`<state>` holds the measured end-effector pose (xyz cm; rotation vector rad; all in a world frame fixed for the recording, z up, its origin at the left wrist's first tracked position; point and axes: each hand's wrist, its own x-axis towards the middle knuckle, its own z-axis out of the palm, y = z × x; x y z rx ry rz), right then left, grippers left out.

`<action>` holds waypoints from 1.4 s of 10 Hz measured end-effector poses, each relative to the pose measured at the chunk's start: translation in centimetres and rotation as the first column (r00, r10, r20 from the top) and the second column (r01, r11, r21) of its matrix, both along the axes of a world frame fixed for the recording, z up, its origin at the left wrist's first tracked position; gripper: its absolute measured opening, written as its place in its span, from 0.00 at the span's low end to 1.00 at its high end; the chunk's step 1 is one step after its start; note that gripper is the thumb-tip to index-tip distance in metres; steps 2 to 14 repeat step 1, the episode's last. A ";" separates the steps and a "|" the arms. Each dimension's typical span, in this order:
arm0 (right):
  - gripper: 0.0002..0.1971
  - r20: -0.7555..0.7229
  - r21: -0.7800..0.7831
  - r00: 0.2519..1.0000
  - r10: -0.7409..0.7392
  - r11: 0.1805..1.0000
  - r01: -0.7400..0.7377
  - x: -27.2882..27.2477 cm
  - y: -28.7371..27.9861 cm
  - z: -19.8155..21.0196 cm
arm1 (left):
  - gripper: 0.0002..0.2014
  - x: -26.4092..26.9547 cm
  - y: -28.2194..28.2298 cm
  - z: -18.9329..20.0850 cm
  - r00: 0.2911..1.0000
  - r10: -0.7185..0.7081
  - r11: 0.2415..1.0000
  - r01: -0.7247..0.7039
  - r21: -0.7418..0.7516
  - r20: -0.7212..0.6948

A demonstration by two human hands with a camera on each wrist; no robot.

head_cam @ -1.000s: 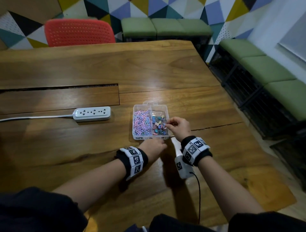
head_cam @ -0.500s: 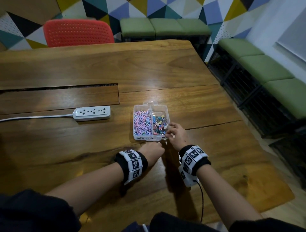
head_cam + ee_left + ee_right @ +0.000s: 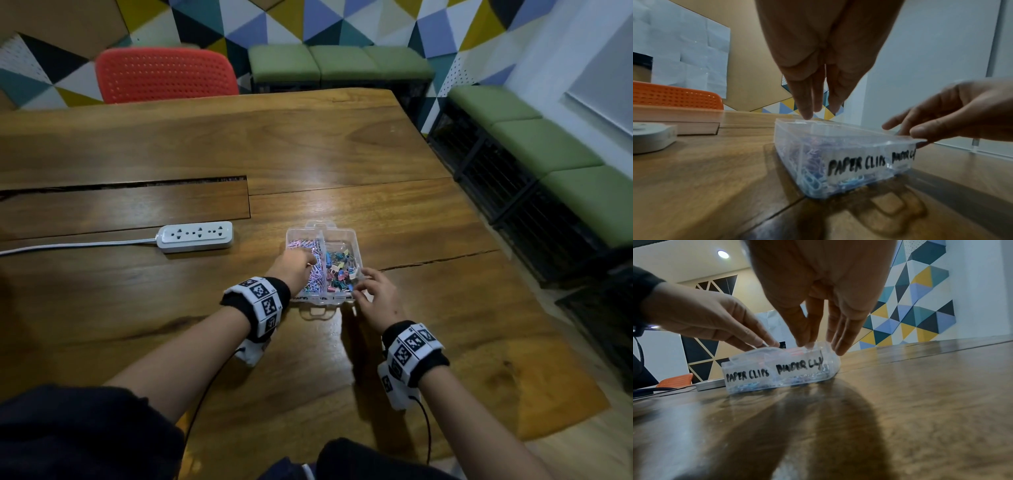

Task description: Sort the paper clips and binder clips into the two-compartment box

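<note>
A clear two-compartment box point(image 3: 342, 233) sits on the wooden table, labelled "PAPER CLIPS" and "BINDER CLIPS" on its near wall point(image 3: 857, 164) point(image 3: 777, 369). Pastel paper clips point(image 3: 301, 244) fill the left compartment and coloured binder clips point(image 3: 339, 270) the right one. My left hand point(image 3: 308, 262) reaches over the paper-clip side with straight fingers point(image 3: 807, 112) pointing down at the rim; I see nothing held. My right hand point(image 3: 358, 284) is at the box's near right corner, its straight fingers point(image 3: 840, 347) touching the rim.
A white power strip point(image 3: 195, 236) with its cord lies left of the box. A long slot point(image 3: 123, 186) runs across the table behind it. A red chair point(image 3: 168, 75) stands at the far side, and green benches point(image 3: 548, 144) line the right wall.
My left hand has moved forward from the box's near edge to over the paper-clip compartment. My right hand has drawn back from the binder-clip compartment to the near right corner.
</note>
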<state>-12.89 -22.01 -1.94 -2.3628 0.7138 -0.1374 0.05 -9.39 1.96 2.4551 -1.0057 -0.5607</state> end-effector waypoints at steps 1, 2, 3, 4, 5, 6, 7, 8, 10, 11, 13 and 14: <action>0.10 0.062 0.021 0.997 -0.047 0.999 0.046 -0.3 -0.1 -0.1 | 0.14 0.0 0.2 -0.5 0.999 0.020 0.999 -0.019 -0.027 0.034; 0.10 0.062 0.021 0.997 -0.047 0.999 0.046 -0.3 -0.1 -0.1 | 0.14 0.0 0.2 -0.5 0.999 0.020 0.999 -0.019 -0.027 0.034; 0.10 0.062 0.021 0.997 -0.047 0.999 0.046 -0.3 -0.1 -0.1 | 0.14 0.0 0.2 -0.5 0.999 0.020 0.999 -0.019 -0.027 0.034; 0.10 0.062 0.021 0.997 -0.047 0.999 0.046 -0.3 -0.1 -0.1 | 0.14 0.0 0.2 -0.5 0.999 0.020 0.999 -0.019 -0.027 0.034; 0.10 0.062 0.021 0.997 -0.047 0.999 0.046 -0.3 -0.1 -0.1 | 0.14 0.0 0.2 -0.5 0.999 0.020 0.999 -0.019 -0.027 0.034; 0.10 0.062 0.021 0.997 -0.047 0.999 0.046 -0.3 -0.1 -0.1 | 0.14 0.0 0.2 -0.5 0.999 0.020 0.999 -0.019 -0.027 0.034; 0.10 0.062 0.021 0.997 -0.047 0.999 0.046 -0.3 -0.1 -0.1 | 0.14 0.0 0.2 -0.5 0.999 0.020 0.999 -0.019 -0.027 0.034; 0.10 0.062 0.021 0.997 -0.047 0.999 0.046 -0.3 -0.1 -0.1 | 0.14 0.0 0.2 -0.5 0.999 0.020 0.999 -0.019 -0.027 0.034; 0.10 0.062 0.021 0.997 -0.047 0.999 0.046 -0.3 -0.1 -0.1 | 0.14 0.0 0.2 -0.5 0.999 0.020 0.999 -0.019 -0.027 0.034; 0.10 0.062 0.021 0.997 -0.047 0.999 0.046 -0.3 -0.1 -0.1 | 0.14 0.0 0.2 -0.5 0.999 0.020 0.999 -0.019 -0.027 0.034; 0.10 0.062 0.021 0.997 -0.047 0.999 0.046 -0.3 -0.1 -0.1 | 0.14 0.0 0.2 -0.5 0.999 0.020 0.999 -0.019 -0.027 0.034; 0.10 0.062 0.021 0.997 -0.047 0.999 0.046 -0.3 -0.1 -0.1 | 0.14 0.0 0.2 -0.5 0.999 0.020 0.999 -0.019 -0.027 0.034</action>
